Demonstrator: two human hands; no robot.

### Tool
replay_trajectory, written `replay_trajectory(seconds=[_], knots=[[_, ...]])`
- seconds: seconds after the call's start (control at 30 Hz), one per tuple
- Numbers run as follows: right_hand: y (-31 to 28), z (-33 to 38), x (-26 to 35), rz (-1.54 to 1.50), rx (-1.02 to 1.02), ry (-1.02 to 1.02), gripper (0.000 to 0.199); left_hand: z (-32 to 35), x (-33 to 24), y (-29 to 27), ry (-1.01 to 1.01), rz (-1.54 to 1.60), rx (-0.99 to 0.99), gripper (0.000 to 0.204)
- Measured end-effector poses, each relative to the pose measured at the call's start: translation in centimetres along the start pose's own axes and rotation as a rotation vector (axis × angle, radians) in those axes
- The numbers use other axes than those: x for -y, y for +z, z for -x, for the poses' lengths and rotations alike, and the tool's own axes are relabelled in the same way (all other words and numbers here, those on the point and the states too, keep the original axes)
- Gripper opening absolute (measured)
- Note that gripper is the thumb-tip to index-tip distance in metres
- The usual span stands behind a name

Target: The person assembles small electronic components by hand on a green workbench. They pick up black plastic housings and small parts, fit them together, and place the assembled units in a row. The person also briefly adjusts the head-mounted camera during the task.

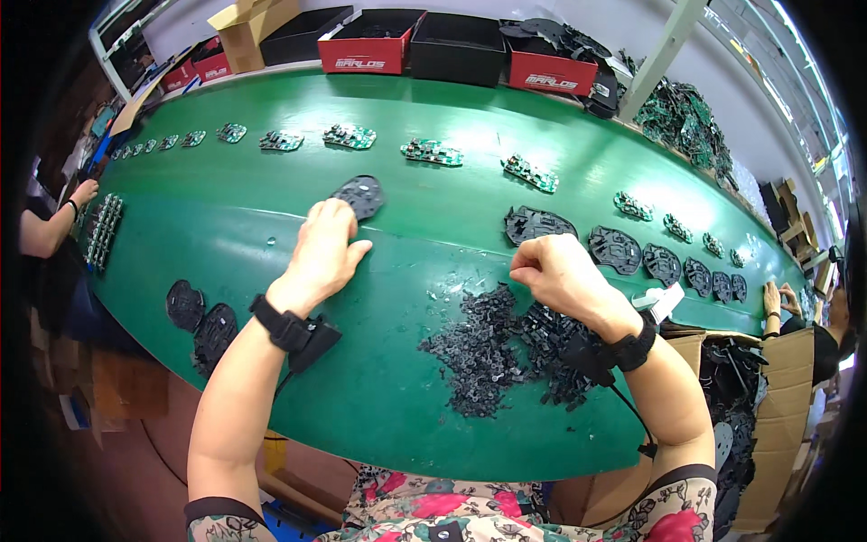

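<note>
Green surface (406,181) fills the view, long and curved by the lens. Along its far edge stand open boxes: three red (370,50), two black (456,45), one brown carton (248,27).

Row of green circuit boards (432,152) runs along the far half of the surface; about fourteen can be counted, the leftmost too small to be sure.

Black moulded plates: seven lie in a line at the right (614,248), starting with a larger one just beyond the right hand. Two more sit at the near left edge (200,321). One more plate (361,194) lies under the fingertips of the left hand.

Heap of small black plastic scraps (492,348) lies near the person, below the right hand; too many and too tangled to count.

Left hand (323,253): palm down, fingers loosely curled, fingertips touching the near edge of the single plate, pressing or steadying it rather than clasping it.

Right hand (553,271): closed in a fist just above the surface, between the scrap heap and the row of plates. Whether it pinches a small piece cannot be told.

Judged progress: seven plates laid out at the right and a sizeable scrap heap suggest a good share is handled; the plate at the left hand looks like the one in work, two wait at the left.

Co-workers' hands show at the far left (83,191) and far right (775,298).
</note>
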State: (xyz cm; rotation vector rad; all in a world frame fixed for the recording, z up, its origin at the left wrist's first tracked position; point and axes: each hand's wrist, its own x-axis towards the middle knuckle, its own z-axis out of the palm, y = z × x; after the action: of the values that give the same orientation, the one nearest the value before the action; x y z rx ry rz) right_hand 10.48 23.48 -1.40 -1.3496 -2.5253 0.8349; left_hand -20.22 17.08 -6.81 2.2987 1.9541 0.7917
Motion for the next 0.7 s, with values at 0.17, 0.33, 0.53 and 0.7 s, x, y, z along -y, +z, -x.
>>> replay_trajectory(seconds=[0.17,0.33,0.53,0.7], knots=[[1.3,-0.7,-0.9,-0.018,0.017,-0.033,0.012,-3.7,-2.4,1.9,-0.034,0.147,0.163,0.021],[1.3,-0.5,-1.0,-0.030,0.059,-0.048,0.011,-6.0,-3.2,3.3,0.070,0.313,0.224,0.032],[1.7,-0.5,-1.7,-0.003,0.077,-0.190,0.011,-6.5,-3.0,3.9,0.162,0.276,0.251,0.030],[2.2,-0.9,-2.2,0.062,0.058,-0.250,0.007,-6.6,-2.8,3.3,0.186,0.227,0.312,0.029]])
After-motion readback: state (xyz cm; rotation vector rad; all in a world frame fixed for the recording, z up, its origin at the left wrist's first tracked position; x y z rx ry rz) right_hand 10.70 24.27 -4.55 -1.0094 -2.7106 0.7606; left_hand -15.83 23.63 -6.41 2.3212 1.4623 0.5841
